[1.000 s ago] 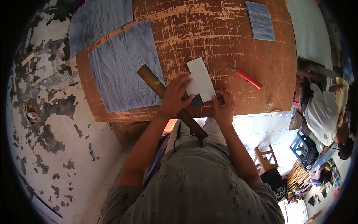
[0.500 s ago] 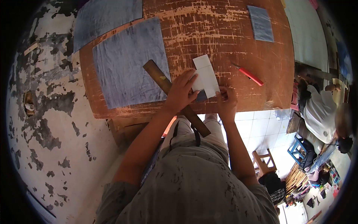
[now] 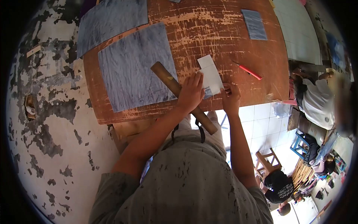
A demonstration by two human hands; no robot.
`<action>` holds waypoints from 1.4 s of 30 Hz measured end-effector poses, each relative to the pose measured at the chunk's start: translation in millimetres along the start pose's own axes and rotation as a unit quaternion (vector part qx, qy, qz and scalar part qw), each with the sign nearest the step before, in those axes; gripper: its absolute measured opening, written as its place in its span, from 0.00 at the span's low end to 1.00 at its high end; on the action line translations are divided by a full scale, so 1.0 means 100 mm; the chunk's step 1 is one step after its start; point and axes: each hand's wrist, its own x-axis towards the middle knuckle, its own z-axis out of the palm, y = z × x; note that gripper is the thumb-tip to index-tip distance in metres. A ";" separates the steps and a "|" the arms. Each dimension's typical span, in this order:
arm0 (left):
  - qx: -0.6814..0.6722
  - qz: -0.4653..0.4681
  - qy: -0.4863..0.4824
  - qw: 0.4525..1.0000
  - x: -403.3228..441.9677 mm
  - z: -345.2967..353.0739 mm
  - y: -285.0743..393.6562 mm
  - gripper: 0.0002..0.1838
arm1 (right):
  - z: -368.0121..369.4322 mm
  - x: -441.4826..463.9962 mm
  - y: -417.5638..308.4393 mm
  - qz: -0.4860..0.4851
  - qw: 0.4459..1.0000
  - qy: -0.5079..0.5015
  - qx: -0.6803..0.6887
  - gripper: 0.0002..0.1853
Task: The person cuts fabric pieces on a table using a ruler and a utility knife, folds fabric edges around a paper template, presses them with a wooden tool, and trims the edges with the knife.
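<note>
A white card (image 3: 212,76) with a stepped outline lies on the worn brown table. The fingers of my left hand (image 3: 191,92) rest flat over its left side. At its lower right corner, my right hand (image 3: 231,98) pinches the card's edge between thumb and fingers. A small grey-blue piece (image 3: 208,92) shows from under the card, between the hands. A dark brown flat bar (image 3: 166,76) runs diagonally beneath my left hand and sticks out past the table edge. To the right lies a red-handled cutter (image 3: 250,72), touched by neither hand.
A large grey-blue sheet (image 3: 136,65) covers the left of the table (image 3: 194,33), with another sheet (image 3: 115,20) behind it. A small grey-blue rectangle (image 3: 254,24) lies at the far right. Beyond are stools (image 3: 268,160) and other people (image 3: 318,104).
The view has shifted slightly, so the table items appear a little displaced. More of the grey-blue piece shows below the card. Both hands stay at the card.
</note>
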 end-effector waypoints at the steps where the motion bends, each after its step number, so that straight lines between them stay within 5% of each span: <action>1: -0.006 -0.001 0.001 1.000 0.00 0.01 -0.02 0.34 | 0.00 -0.01 0.00 -0.002 1.000 0.004 -0.002 0.11; 13: -0.009 0.023 0.011 1.000 0.00 -0.06 -0.12 0.28 | -0.03 -0.21 -0.12 0.005 0.999 0.027 0.046 0.19; 18: 0.020 0.068 -0.003 0.997 0.07 -0.08 -0.26 0.27 | -0.14 -0.86 -0.03 -0.098 0.991 0.041 -0.080 0.21; 20: -0.005 0.066 -0.047 0.997 0.11 -0.11 -0.29 0.27 | -0.11 -1.19 -0.12 -0.052 0.984 -0.021 -0.167 0.24; 24: 0.008 0.110 -0.017 0.994 0.24 -0.17 -0.33 0.19 | 0.03 -1.54 -0.17 0.053 0.985 -0.108 -0.125 0.33; 27: -0.004 0.131 -0.021 0.991 0.33 -0.17 -0.35 0.14 | 0.16 -1.62 -0.06 0.040 0.986 -0.102 -0.125 0.36; 32: -0.021 0.102 -0.129 0.986 0.52 -0.12 -0.37 0.07 | 0.19 -1.65 -0.13 0.020 0.988 -0.086 -0.125 0.32; 42: -0.013 0.109 -0.168 0.980 0.66 -0.20 -0.38 0.10 | 0.07 -1.77 -0.08 -0.034 0.991 -0.062 -0.114 0.22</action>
